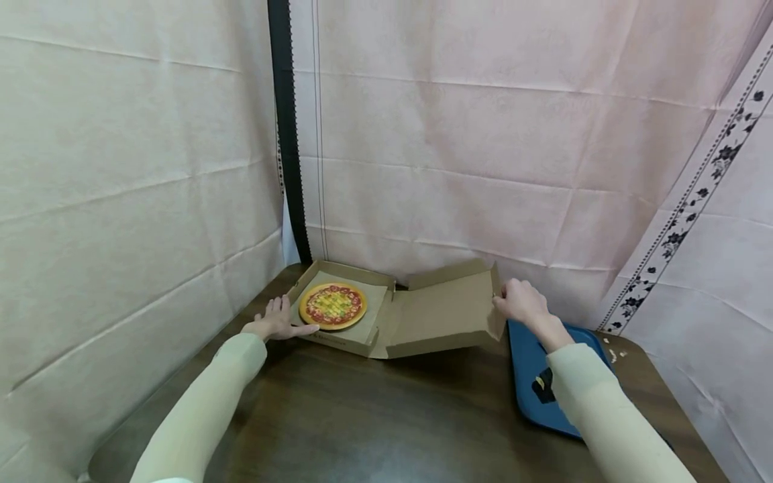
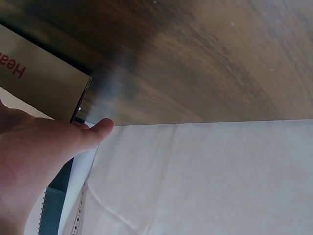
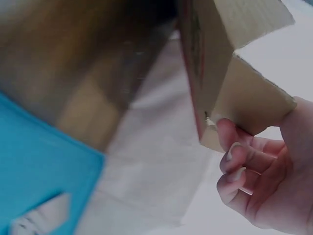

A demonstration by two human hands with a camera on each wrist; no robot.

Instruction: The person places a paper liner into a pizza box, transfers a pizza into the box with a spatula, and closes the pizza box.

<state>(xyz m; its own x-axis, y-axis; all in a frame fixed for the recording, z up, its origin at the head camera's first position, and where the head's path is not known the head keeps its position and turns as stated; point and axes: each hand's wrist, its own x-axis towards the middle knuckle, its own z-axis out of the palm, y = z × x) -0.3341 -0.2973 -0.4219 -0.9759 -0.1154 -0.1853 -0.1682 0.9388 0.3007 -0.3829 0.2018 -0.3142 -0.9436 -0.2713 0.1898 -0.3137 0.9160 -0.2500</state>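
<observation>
An open cardboard pizza box (image 1: 341, 343) stands at the back of the table, with a pizza (image 1: 333, 306) on pale paper in its base. Spread fingers of my left hand (image 1: 279, 322) rest at the base's left front corner, thumb stretched along the front rim. To the right, the lid (image 1: 447, 308) is folded back and slightly raised. My right hand (image 1: 524, 302) pinches the flap on the lid's right edge. In the right wrist view, curled fingertips grip that cardboard flap (image 3: 254, 98), with the thumb mostly hidden behind it.
A blue tray (image 1: 524, 386) lies on the right of the brown table (image 1: 374, 416), partly under the right forearm. On it is a small black-and-yellow item (image 1: 543, 387). Pale scraps (image 1: 613, 355) lie beyond the tray. Cloth walls (image 1: 483, 134) close off the back and sides.
</observation>
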